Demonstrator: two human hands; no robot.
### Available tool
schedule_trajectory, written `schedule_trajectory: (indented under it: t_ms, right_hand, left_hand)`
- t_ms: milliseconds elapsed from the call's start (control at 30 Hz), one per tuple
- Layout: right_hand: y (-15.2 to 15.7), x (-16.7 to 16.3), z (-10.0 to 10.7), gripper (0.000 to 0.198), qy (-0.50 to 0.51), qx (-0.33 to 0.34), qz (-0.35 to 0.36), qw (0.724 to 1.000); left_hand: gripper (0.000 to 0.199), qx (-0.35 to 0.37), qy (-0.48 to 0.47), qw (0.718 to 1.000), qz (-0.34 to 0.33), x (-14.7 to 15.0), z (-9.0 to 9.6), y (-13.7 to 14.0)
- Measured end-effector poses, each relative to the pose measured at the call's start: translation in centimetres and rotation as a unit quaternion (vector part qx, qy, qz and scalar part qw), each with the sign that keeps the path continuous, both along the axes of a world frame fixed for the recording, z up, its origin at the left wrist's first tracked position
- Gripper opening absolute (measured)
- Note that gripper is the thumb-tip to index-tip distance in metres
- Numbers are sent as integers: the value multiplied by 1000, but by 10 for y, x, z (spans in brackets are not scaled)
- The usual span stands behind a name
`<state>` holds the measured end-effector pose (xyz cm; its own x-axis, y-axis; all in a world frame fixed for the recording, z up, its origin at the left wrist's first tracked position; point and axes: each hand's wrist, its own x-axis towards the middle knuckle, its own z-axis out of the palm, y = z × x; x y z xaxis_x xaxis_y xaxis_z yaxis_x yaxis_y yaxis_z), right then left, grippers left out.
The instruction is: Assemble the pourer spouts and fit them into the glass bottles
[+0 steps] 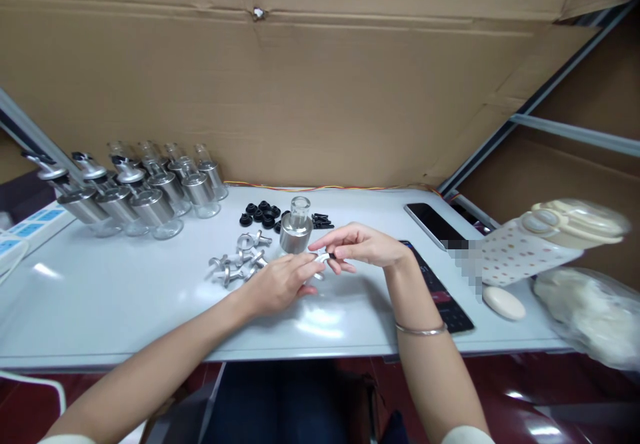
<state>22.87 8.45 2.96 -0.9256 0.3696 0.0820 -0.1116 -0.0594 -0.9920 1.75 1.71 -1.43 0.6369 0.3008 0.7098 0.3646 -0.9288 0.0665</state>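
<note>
My left hand [285, 282] is closed around a small silver pourer spout [323, 257], partly hidden by its fingers. My right hand [367, 245] meets it from the other side, thumb and fingers pinching a small black piece [332, 255] at the spout's end. Just behind them stands a glass bottle with a metal sleeve [296, 231], its neck uncapped. Several loose silver pourer spouts [243, 257] lie left of the bottle, near my left hand. Black round stoppers [263, 213] are grouped behind those, and small black slim pieces [321, 221] lie right of the bottle.
Several metal-sleeved bottles [151, 209] stand at the left, the front ones fitted with pourers. On the right are a phone [430, 224], a dark screen device [440, 291], a white oval object [504, 303], a dotted tumbler [525, 251] and a plastic bag [590, 311]. Cardboard [320, 97] walls the back.
</note>
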Motion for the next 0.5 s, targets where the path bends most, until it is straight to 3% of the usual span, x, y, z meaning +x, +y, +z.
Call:
schedule_trajectory:
  t_ms: [233,500]
  right_hand:
    - [-2,0,-1,39,-25,-6,-12,1000]
    - [-1,-2,0,32,-18,14,-12,1000]
  left_hand:
    - [36,5,42,999,24,-2,-6,0]
    - [28,28,12,999,19,2,0,-3]
